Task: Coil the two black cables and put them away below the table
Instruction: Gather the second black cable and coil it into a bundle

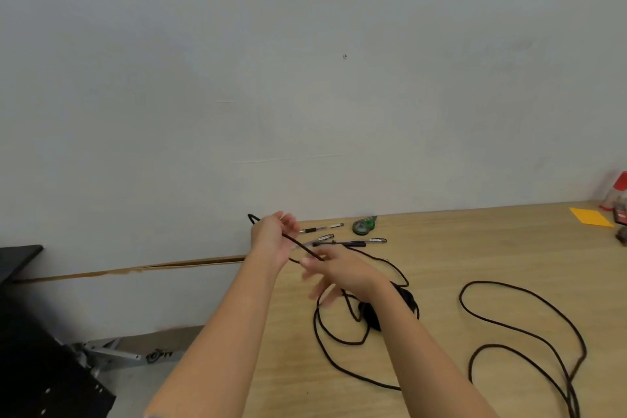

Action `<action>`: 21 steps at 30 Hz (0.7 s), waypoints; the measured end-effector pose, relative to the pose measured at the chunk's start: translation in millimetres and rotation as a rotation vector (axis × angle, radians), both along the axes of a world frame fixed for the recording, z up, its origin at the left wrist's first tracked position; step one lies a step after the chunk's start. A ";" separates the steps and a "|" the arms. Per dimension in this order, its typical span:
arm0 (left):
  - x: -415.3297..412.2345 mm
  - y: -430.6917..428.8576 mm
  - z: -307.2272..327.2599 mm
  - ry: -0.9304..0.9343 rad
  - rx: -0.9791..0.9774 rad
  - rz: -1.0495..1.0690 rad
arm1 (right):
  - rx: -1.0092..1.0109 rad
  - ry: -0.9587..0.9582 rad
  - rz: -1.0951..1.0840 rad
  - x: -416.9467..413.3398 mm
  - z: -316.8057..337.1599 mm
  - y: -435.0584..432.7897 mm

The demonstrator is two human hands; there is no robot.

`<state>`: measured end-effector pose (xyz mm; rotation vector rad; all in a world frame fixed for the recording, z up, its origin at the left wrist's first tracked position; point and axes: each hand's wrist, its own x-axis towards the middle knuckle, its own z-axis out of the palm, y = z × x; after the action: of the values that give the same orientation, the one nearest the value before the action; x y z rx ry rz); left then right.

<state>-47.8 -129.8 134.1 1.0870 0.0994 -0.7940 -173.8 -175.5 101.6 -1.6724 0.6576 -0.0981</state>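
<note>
A long black cable (529,332) lies in loose loops on the wooden table (475,248). My left hand (271,241) is raised over the table's left end and grips a small loop of it; the loop's bend sticks out past the hand on the left. My right hand (336,270) pinches the same cable just to the right, a short taut stretch (300,246) running between the two hands. Under my right forearm sits a dark bundle (369,314), partly hidden; I cannot tell if it belongs to a second cable.
Several pens (342,237) and a green tape dispenser (363,225) lie near the wall. An orange paper (590,216) and a red-and-white bottle (614,190) stand at the far right. Black equipment (40,366) sits lower left, off the table.
</note>
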 end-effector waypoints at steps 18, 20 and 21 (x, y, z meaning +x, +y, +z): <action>17.5 50.7 -56.6 -0.747 0.300 -0.728 | -0.013 -0.394 -1.140 -17.2 11.3 -76.5; 17.3 49.5 -60.0 -0.712 0.286 -0.697 | -0.036 -0.243 -1.198 -19.4 -6.8 -75.1; 15.2 46.5 -60.5 -0.656 0.252 -0.640 | -0.085 -0.099 -1.164 -20.4 -14.6 -72.8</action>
<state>-32.6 -83.3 73.6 1.6023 -0.7536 -0.9598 -194.2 -248.3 87.0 -1.1527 1.4826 -1.0314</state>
